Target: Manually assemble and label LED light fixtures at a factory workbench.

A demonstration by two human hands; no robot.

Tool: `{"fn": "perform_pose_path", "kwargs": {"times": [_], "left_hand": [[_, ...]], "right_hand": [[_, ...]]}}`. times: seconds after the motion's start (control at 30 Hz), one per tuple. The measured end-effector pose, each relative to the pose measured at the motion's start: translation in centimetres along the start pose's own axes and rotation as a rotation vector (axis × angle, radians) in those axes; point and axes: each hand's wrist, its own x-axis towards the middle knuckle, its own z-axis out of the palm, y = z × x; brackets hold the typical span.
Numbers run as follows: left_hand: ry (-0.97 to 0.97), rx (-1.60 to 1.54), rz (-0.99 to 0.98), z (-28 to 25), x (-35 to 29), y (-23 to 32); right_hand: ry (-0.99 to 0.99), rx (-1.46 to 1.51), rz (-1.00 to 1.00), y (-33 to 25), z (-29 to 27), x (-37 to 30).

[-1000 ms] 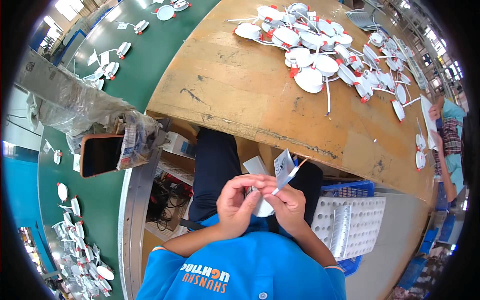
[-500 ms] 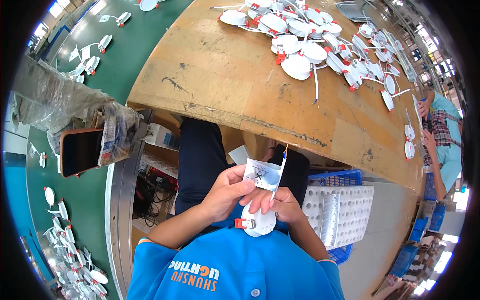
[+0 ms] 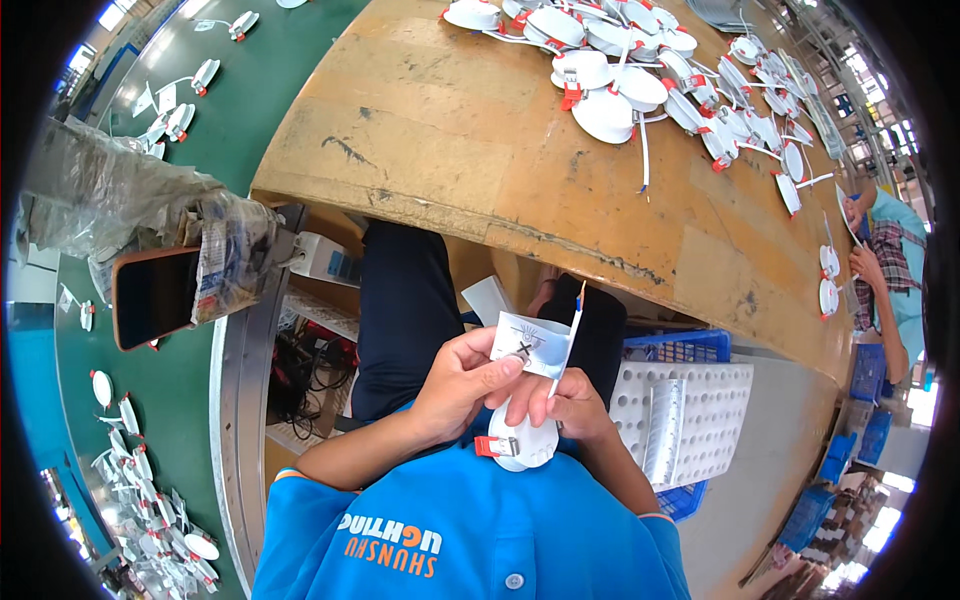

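In front of my chest, my left hand (image 3: 460, 387) pinches a small silvery-white printed label (image 3: 533, 343) between thumb and fingers. The label's right edge lies against a white cable (image 3: 574, 335) with bare coloured wire ends; whether it is stuck there I cannot tell. My right hand (image 3: 578, 408) is closed on that cable just below the label, its fingers over a round white downlight (image 3: 530, 449). A red-tipped spring clip (image 3: 494, 446) shows on the downlight's left side. The fingers hide part of the downlight.
A pile of similar downlights (image 3: 605, 117) covers the far right of the wooden table (image 3: 450, 130). More lie on the green conveyor (image 3: 230, 90) at left. A phone (image 3: 157, 298) hangs on a wrapped arm. A perforated white tray (image 3: 715, 410) sits on a blue basket. A co-worker (image 3: 893, 270) works at right.
The view has shifted slightly. Both hands keep hold of the label, cable and downlight, with only a slight shift of my left thumb on the label.
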Motion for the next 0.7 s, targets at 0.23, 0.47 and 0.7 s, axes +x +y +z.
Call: {"fn": "perform_pose_path", "kwargs": {"times": [0.23,0.47,0.7], "left_hand": [[0.029,-0.003,0.181,-2.0,-0.3,-0.7],[-0.265,0.159,0.428,-2.3,0.1,1.3],[-0.255,0.042,0.315,-1.3,0.4,0.5]], "right_hand": [[0.028,-0.340,-0.043,-1.9,1.2,-0.2],[-0.095,-0.505,-0.047,-2.7,1.9,0.3],[-0.092,-0.290,-0.042,-1.8,1.9,0.2]]}}
